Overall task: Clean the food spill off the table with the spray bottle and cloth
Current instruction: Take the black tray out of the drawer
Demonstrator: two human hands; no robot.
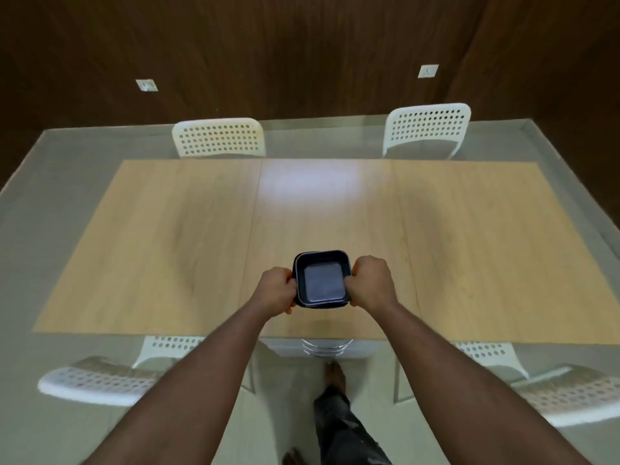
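Note:
A black square food tray (322,279), looking like two stacked together, is held over the near middle of the light wooden table (167,236). My left hand (276,290) grips its left rim and my right hand (370,285) grips its right rim. The tray's inside looks bare. No spray bottle, cloth or spill shows anywhere in view.
Two white perforated chairs (219,137) (426,129) stand at the table's far side. Two more (100,377) (550,387) stand at the near side, left and right of me. My bare feet are on the pale floor (292,397) by the table's near edge.

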